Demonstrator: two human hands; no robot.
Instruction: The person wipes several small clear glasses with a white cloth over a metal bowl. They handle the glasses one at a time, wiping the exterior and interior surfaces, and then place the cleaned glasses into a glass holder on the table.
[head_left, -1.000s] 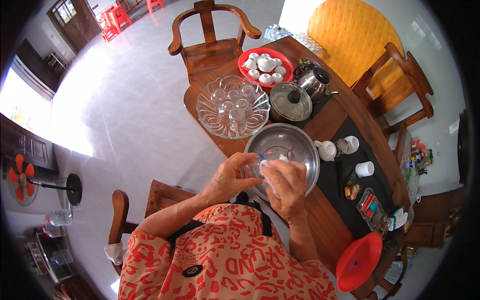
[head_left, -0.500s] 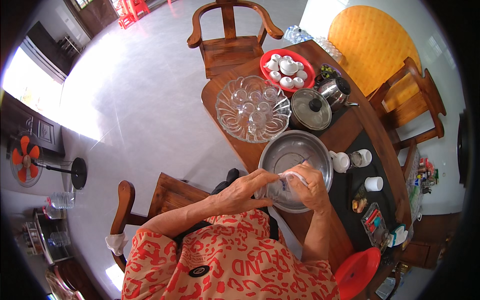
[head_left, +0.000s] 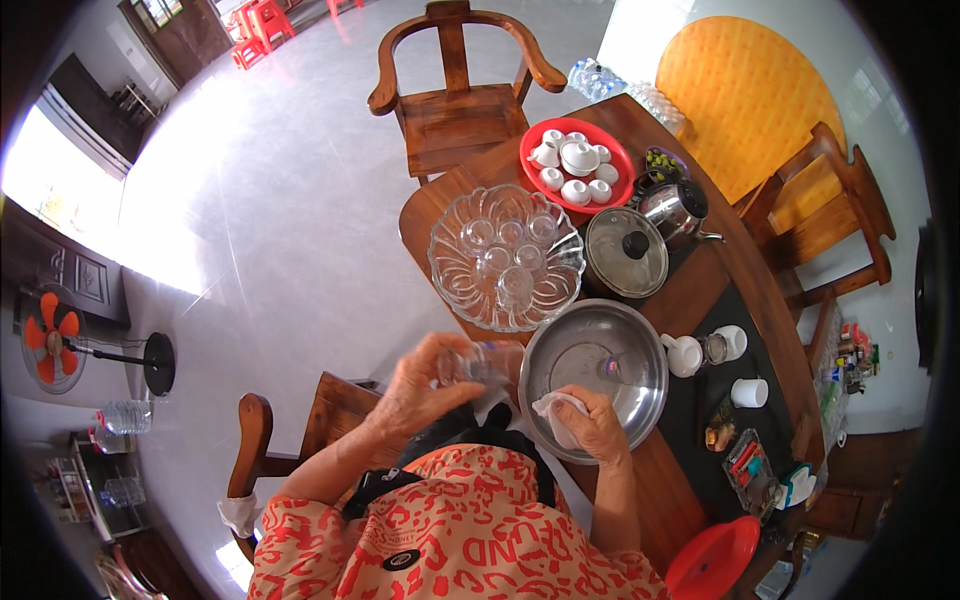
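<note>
My left hand [head_left: 418,385] is closed round a clear drinking glass [head_left: 478,364], held tilted on its side just left of a steel basin [head_left: 655,350]. Over the basin's near edge, my right hand [head_left: 592,428] grips a bunched white cloth [head_left: 558,418]. Glass and cloth are apart. Shallow water seems to lie in the basin, though I cannot tell for sure. Beyond it stands a scalloped clear glass bowl [head_left: 452,290] with several upturned-looking small glasses [head_left: 514,286] inside.
A lidded pot [head_left: 612,262], a steel kettle [head_left: 672,206] and a red tray [head_left: 535,185] of white teaware occupy the table's far part. White cups [head_left: 749,393] and a white pitcher [head_left: 683,355] stand right of the basin. A red plastic basin [head_left: 715,560] sits near right; wooden chairs [head_left: 465,130] surround the table.
My hands have parted. The left has moved left with the glass, off the basin, while the right has drawn down toward the near rim with the cloth. The whole view has shifted slightly.
</note>
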